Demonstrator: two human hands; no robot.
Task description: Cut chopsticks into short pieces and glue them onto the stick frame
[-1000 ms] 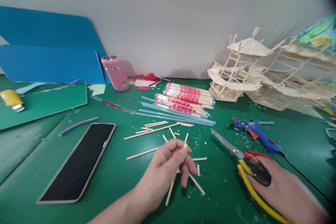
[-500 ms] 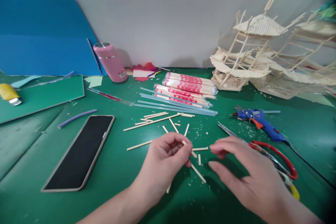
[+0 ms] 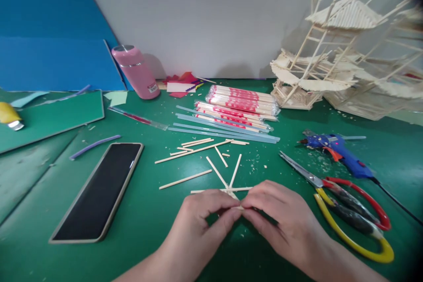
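left hand [image 3: 201,220]: pinching thin pale wooden stick [image 3: 238,206], fingers closed on it
right hand [image 3: 280,220]: pinching same stick's other end
step: I'm aligning it
next: needs blue glue gun [image 3: 333,152], beyond right hand

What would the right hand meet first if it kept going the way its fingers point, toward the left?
The right hand points left at the left hand; their fingertips already meet over a small wooden stick, so it would press into those fingers first. Depth looks shared, though not certain.
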